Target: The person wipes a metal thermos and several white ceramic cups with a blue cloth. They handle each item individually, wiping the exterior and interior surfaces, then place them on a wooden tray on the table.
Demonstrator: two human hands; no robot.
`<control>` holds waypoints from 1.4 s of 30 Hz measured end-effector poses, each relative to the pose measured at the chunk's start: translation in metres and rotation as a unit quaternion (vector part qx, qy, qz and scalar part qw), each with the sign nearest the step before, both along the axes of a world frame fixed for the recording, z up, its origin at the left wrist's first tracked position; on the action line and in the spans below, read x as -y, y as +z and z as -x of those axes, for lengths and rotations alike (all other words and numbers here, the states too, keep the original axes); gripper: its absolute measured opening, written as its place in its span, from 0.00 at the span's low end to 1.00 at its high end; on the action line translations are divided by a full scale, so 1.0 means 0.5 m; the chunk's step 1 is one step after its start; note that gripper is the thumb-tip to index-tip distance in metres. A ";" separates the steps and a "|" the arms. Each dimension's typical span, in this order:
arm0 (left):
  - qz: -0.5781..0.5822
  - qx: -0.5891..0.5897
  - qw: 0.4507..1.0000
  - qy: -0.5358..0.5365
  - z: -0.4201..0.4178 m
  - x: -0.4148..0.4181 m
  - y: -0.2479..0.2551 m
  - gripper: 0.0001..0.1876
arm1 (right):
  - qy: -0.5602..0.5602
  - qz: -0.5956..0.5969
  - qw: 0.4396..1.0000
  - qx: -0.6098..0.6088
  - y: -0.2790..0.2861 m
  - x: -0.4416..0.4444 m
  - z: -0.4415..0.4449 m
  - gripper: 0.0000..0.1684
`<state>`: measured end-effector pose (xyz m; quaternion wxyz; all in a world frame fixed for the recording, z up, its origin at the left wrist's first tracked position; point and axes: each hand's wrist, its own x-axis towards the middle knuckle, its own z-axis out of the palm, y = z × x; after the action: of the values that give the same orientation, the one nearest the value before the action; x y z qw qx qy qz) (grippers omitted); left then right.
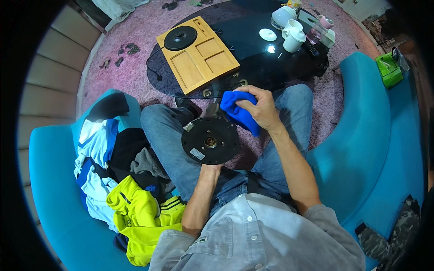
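Note:
An electric kettle (220, 149) is tipped so that its round black underside, with a metal centre connector and a small label, faces me. Beneath it my left hand (213, 166) supports it, mostly hidden behind the base. In my right hand (259, 106) a bunched blue cloth (239, 113) is pinched between thumb and fingers, just right of the kettle's upper edge. On the glass table ahead lies a wooden tray (217, 63) with recessed compartments, and a black round kettle power base (180, 38) is set into its far left part.
The dark oval glass table (257, 67) also holds a white lidded mug (293, 40), a white lid (268, 34), a pink-capped bottle (318, 30) and a remote control (311, 48). Piled clothes (139, 206) lie on the blue sofa (51, 169) at left. A green bag (388, 70) rests at right.

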<state>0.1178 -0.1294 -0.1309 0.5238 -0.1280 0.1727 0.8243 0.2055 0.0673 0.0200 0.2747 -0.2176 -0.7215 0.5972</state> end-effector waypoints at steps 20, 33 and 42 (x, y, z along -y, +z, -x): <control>-0.213 0.441 0.871 -0.050 0.017 -0.017 0.072 0.24 | 0.041 -0.033 0.994 -0.095 -0.013 -0.023 0.017 0.20; -0.009 -0.012 0.999 0.047 0.057 -0.011 0.166 0.34 | -0.160 0.179 0.968 -0.066 -0.035 -0.009 0.044 0.14; 0.121 -0.340 0.932 0.032 0.111 -0.070 0.257 0.40 | -0.149 0.384 0.910 -0.056 -0.128 -0.055 0.005 0.15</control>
<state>0.0624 -0.0943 -0.0026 0.3878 0.0921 0.4343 0.8078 0.2031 0.0949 -0.0442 0.2959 -0.3773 -0.3791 0.7914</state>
